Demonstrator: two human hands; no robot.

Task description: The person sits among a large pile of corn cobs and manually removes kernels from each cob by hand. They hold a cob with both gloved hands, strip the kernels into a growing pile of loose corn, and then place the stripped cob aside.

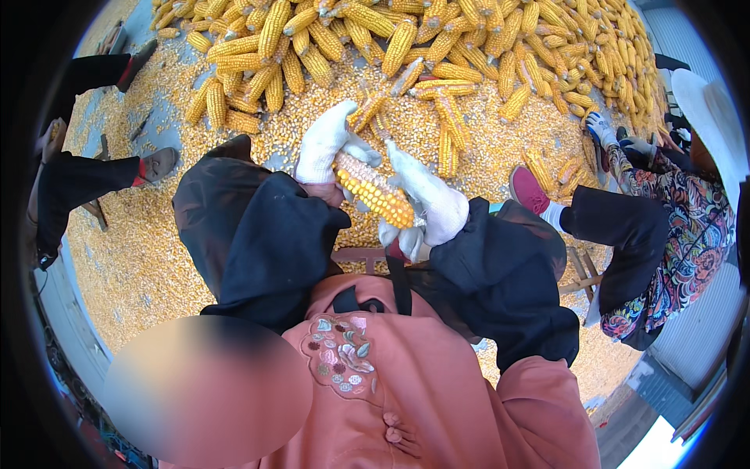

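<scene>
Both my hands, in white knit work gloves, hold one ear of yellow corn [378,190] above my lap. At its upper left end is my left hand [331,146], fingers curled around and behind it. My right hand [428,199] grips the lower right end, with some fingertips beneath the ear. The ear is tilted down to the right. Its upper side is stripped to pale cob, while rows of kernels remain along the lower side. Beyond my hands, partly stripped ears [451,120] lie on a layer of loose kernels [263,143].
A large heap of corn ears [363,23] rises ahead. At the right sits a person in a patterned top [691,234] and pale hat, with gloved hands near the ears. At the left, another person's dark-trousered legs [88,182] and shoes rest among kernels. A wooden stool [580,281] stands at right.
</scene>
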